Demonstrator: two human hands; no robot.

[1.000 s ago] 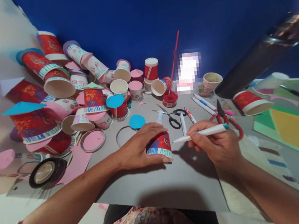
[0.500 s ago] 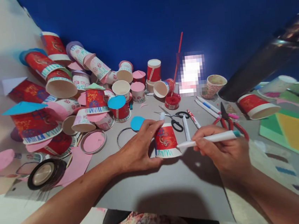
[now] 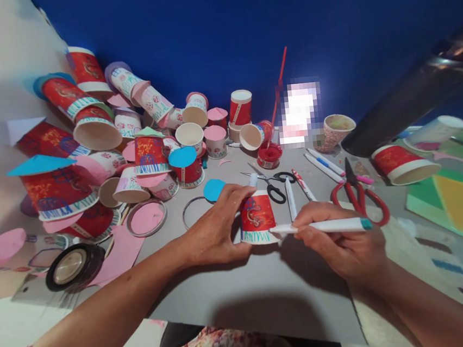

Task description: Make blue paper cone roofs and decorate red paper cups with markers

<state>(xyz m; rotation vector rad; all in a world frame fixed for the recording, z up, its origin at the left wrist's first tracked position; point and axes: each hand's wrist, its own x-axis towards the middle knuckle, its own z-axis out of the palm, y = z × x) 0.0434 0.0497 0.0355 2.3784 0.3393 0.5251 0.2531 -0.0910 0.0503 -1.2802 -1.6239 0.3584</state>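
Upside down on the grey table stands a red paper cup (image 3: 260, 212), with blue lines on its side and green zigzag strokes along its white lower band. My left hand (image 3: 222, 226) grips it from the left, thumb low and fingers at the top. A white marker with a green end (image 3: 330, 226) is pinched in my right hand (image 3: 342, 242); its tip touches the cup's lower right band. Just behind the cup lie black-handled scissors (image 3: 273, 183) and another white marker (image 3: 290, 198). A blue paper disc (image 3: 215, 190) rests behind my left hand.
Decorated paper cups (image 3: 149, 151) are heaped at the left. A roll of black tape (image 3: 74, 266) and pink paper (image 3: 119, 255) lie nearer. Red-handled pliers (image 3: 356, 194), a red paint pot (image 3: 269, 156) and green sheets (image 3: 425, 193) are at the right. A dark pole (image 3: 396, 97) slants in.
The marker tip has moved slightly left along the cup's band, and more green strokes show there. The view has shifted a little; my left hand keeps its hold.
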